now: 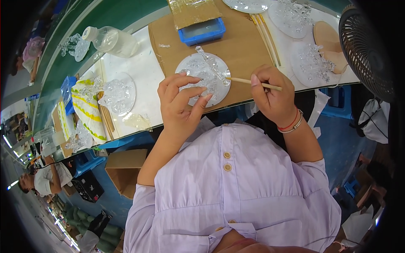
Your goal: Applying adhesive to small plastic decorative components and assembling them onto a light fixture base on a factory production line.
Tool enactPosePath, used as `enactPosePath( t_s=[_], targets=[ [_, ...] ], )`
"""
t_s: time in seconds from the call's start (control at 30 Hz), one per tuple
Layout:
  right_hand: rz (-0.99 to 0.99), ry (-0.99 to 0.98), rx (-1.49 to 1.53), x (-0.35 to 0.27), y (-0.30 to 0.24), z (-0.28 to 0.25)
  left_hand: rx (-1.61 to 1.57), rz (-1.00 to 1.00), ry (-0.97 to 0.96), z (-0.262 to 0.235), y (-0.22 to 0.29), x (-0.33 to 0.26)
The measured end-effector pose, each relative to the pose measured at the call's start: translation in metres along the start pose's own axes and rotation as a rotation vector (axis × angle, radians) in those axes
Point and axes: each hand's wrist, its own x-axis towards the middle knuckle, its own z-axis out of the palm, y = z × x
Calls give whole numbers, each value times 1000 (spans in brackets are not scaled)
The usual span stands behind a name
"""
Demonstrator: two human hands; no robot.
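A round white plate [223, 64] carrying clear, glossy plastic-like pieces lies on brown cardboard before me. A long clear piece [211, 63] slants across it and reaches past its far rim. My left hand [180, 99] is over the plate's left side, fingers curved and apart, their tips close to the clear pieces; whether they touch cannot be made out. Pinched in my right hand [272, 90] is a thin, pale wooden stick [242, 80]. Its tip meets the lower end of the long clear piece near the plate's right edge.
Beyond the plate stands a blue box [202, 33] under a taped cardboard piece [192, 12]. Several wooden sticks [265, 40] lie to the right, near more clear clusters [314, 63] and a black fan [367, 52]. Leftward are a clear bottle [114, 41] and a striped cloth [88, 109].
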Motion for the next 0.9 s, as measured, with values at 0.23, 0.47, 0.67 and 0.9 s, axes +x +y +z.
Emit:
enactPosePath(
  t_s=[0.23, 0.47, 0.67, 0.9],
  targets=[
    [-149, -4, 7, -10, -10, 2, -1, -10, 2, 0, -1, 0],
    [-109, 45, 105, -9, -8, 3, 1, -3, 5, 0, -2, -1],
    [-78, -21, 88, -3, 0, 2, 19, 8, -2, -1, 0, -2],
    [-13, 117, 58, 11, 26, 9, 26, -10, -9, -2, 6, 3]
  ],
)
